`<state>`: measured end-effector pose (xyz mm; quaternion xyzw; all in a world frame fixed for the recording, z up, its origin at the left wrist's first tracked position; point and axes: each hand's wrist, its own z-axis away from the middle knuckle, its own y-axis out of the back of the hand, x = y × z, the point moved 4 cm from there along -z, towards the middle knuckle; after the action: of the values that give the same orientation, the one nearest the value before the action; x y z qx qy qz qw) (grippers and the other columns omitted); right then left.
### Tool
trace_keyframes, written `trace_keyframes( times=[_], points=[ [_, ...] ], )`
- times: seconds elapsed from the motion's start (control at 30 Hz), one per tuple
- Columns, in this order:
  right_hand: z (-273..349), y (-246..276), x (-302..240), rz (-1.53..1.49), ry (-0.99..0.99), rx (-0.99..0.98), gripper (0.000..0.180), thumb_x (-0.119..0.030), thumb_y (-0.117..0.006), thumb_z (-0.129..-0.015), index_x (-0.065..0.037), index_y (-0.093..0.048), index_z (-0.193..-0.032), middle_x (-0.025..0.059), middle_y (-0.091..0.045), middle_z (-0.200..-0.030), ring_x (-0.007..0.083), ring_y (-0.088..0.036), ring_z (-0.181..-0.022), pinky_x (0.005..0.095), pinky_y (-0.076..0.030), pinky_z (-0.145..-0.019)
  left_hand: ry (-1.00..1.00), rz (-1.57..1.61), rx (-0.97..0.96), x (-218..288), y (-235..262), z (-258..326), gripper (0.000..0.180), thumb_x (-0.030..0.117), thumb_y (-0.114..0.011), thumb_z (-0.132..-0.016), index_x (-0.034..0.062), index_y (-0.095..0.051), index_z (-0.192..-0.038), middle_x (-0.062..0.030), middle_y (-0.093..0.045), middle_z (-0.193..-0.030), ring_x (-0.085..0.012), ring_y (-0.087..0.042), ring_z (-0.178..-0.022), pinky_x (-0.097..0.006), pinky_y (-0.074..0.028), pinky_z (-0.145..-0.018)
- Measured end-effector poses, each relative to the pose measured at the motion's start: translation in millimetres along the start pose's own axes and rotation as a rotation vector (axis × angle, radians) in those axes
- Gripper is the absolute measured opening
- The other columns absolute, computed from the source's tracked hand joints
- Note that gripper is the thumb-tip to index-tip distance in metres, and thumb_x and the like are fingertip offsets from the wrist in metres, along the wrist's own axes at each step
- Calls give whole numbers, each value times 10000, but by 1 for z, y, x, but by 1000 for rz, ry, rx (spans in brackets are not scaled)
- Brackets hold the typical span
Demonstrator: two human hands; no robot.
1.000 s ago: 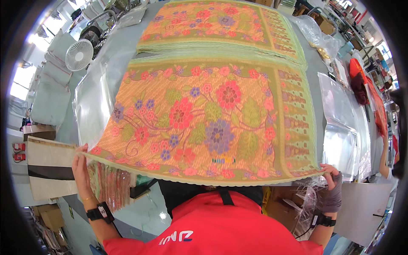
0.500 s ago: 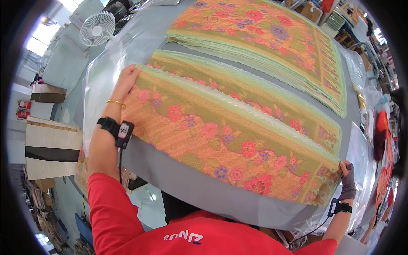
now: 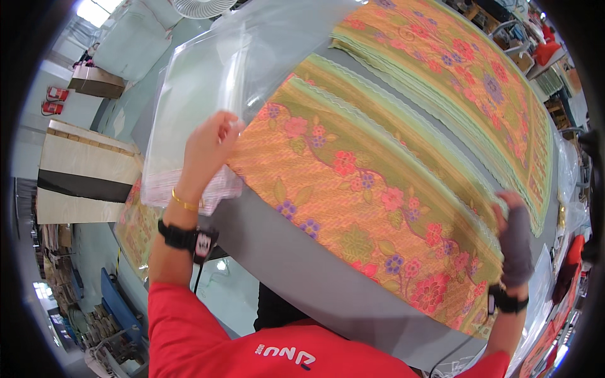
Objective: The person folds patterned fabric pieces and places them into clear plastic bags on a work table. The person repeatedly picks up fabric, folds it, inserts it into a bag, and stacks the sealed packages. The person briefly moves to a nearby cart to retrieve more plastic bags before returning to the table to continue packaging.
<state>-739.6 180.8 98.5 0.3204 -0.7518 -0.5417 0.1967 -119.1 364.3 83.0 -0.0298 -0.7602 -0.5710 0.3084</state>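
Curled fingers (image 3: 228,120) of the left hand (image 3: 205,150), grip impossible to tell, are by the left edge of a folded orange-and-green floral cloth (image 3: 353,201) with scalloped borders; blurred fingers (image 3: 502,206) of the grey-gloved right hand (image 3: 515,236) are at its right end, hold likewise unclear. The cloth lies on the smooth grey desk (image 3: 277,252), a stack of similar floral cloths (image 3: 454,63) beyond it, flat clear plastic bags (image 3: 195,107) to its left

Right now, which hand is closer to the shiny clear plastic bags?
Left. The left hand is by the clear plastic bags, maybe touching them; the right hand is across the flowery cloth, at its right end.
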Motion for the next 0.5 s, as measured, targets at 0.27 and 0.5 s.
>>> trace_keyframes(
  times=[0.27, 0.5],
  points=[
    [-310, -158, -262, -330, 425, 20, 682, -355, -807, -939, -54, -565, -1501, 235, -629, -1428, 425, -594, -1313, 479, -476, -1142, -138, -197, 29, -3, -13, 49, 352, 255, -847, -855, -11, -633, -938, -128, -592, -954, -343, -589, -971, -458, -512, -831],
    [-357, -198, -295, -441, 314, -546, 484, -326, -844, -890, -78, -712, -1285, 178, -757, -1105, 376, -696, -1027, 433, -545, -955, 192, 154, -153, -32, -19, 39, 218, 138, -753, -923, 19, -580, -863, -70, -540, -798, -214, -512, -743, -375, -462, -682]
  ],
)
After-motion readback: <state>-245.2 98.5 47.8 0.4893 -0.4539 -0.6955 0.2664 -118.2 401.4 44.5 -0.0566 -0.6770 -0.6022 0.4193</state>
